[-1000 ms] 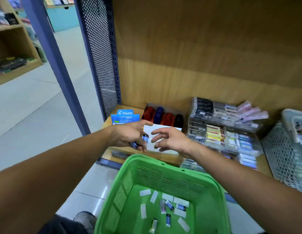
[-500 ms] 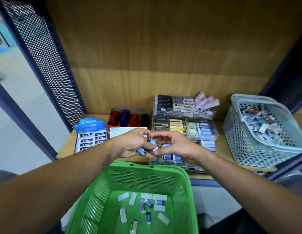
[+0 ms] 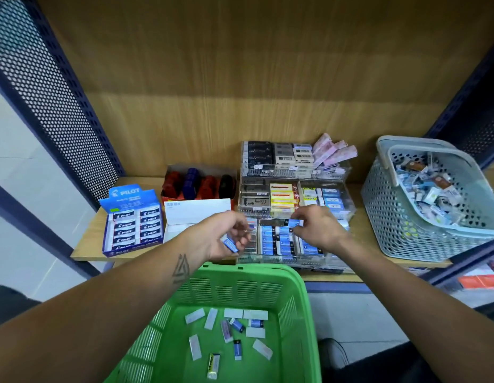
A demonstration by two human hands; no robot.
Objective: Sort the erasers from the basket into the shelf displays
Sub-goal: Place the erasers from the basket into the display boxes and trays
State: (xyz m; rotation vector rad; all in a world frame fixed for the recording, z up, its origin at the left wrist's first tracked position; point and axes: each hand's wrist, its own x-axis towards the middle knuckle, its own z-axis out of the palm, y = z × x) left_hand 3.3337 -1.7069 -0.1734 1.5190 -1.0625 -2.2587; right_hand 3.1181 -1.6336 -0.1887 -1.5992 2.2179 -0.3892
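At the bottom of the frame sits a green basket [image 3: 295, 308]. Loose erasers [image 3: 234, 331] lie on its floor, some white, some blue, and one yellow one near the bottom edge.

Two bare arms reach up from the bottom corners, over the basket, to the shelf [image 3: 85, 247] in the middle of the frame. The left hand [image 3: 219, 237] has its fingers curled, and it holds a small blue eraser [image 3: 230, 244] between the fingers and the palm. The right hand [image 3: 316, 228] pinches another blue eraser [image 3: 295, 223] with its fingertips, just above the lowest row of the clear display case [image 3: 295, 205]. That row is packed with blue erasers like it.

Higher in the case are rows of black, yellow, white and blue packs, and some pink ones stick up at the top right of it.

To the left of the case lies a white box [image 3: 197, 210], and behind it a box of red, blue and black things [image 3: 200, 182]; I cannot tell what they are. At the left end of the shelf stands a blue Pilot box [image 3: 131, 217] full of erasers.

At the right of the frame sits a grey basket [image 3: 392, 217] full of small mixed packs.

Behind it all is a wooden back wall [image 3: 254, 78].
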